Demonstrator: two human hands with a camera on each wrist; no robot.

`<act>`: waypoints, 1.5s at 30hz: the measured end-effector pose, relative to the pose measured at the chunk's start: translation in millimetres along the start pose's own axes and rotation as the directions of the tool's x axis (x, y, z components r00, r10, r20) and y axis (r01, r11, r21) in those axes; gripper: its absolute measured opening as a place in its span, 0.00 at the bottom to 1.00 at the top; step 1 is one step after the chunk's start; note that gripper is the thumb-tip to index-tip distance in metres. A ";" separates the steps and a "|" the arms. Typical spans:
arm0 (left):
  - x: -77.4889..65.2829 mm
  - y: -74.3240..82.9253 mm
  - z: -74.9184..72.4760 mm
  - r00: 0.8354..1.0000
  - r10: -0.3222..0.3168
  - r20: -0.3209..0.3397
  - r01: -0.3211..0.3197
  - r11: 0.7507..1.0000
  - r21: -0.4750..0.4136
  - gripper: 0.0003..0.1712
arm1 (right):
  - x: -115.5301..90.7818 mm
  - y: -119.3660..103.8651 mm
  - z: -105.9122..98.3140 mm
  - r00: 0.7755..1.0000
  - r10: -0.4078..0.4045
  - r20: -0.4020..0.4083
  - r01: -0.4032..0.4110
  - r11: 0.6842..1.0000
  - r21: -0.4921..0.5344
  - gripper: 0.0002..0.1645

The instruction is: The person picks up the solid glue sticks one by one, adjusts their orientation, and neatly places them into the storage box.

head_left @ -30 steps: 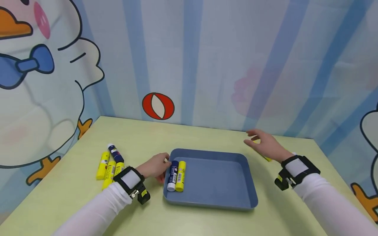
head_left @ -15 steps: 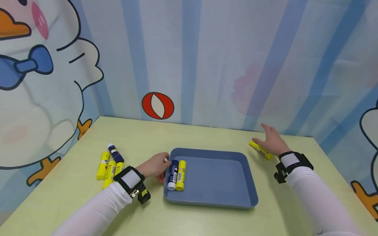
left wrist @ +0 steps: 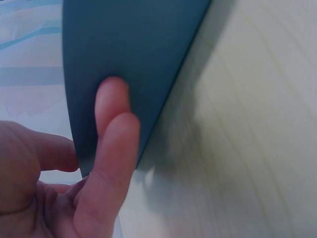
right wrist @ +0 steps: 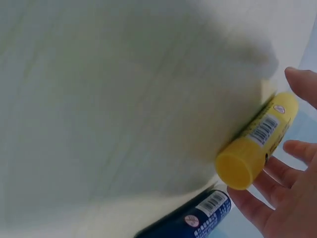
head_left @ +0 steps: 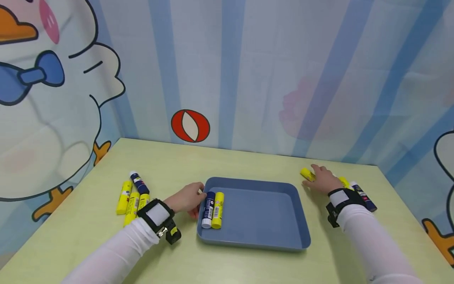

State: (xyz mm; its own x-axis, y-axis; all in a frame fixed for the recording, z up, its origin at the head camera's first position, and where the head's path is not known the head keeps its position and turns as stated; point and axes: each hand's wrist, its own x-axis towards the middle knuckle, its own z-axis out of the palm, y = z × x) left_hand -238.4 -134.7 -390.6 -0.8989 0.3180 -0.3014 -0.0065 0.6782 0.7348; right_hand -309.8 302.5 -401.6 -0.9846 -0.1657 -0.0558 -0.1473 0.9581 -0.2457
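My left hand (head_left: 186,197) grips the left wall of a blue-grey tray (head_left: 262,217), thumb at the rim and fingertips (left wrist: 111,99) against the outer side. In the tray, a dark blue glue stick (head_left: 208,210) and a yellow one (head_left: 218,210) lie side by side. Over to the right, my right hand (head_left: 323,180) is low over a yellow glue stick (head_left: 307,174), fingers spread. The right wrist view shows a yellow glue stick (right wrist: 262,136) between the thumb and the loosely bent fingers, with a dark blue glue stick (right wrist: 208,213) close by.
Right of the right wrist lie another yellow glue stick (head_left: 345,182), partly hidden, and a dark blue one (head_left: 363,196). At the left, several glue sticks, yellow ones (head_left: 123,197) and a dark blue one (head_left: 139,182), are grouped. A printed curtain (head_left: 262,79) stands behind the table.
My right hand first moves right, uncovering the yellow glue stick, then comes down over it, covering part of it. The left hand keeps its grip on the tray.
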 end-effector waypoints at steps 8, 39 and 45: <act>-2.2 0.5 -0.1 1.000 0.001 -0.004 -0.001 1.000 -0.001 0.09 | 8.9 1.5 13.4 0.998 0.050 -0.030 -0.052 0.996 -0.073 0.45; -2.4 2.3 -1.5 1.000 0.014 0.002 -0.014 1.000 -0.008 0.10 | -9.3 -24.1 -11.0 0.984 -0.027 -0.175 0.025 1.000 -0.017 0.20; -2.3 2.7 -1.3 1.000 0.006 0.004 -0.006 1.000 -0.014 0.10 | -19.7 -47.4 -38.2 0.978 -0.080 -0.190 0.094 0.993 0.068 0.22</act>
State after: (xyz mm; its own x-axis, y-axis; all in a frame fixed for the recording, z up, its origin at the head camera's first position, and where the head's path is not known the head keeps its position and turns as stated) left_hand -237.0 -134.5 -387.1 -0.8973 0.3246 -0.2990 -0.0070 0.6669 0.7451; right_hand -287.0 269.3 -351.9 -0.9696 -0.1940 0.1491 -0.2326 0.9200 -0.3153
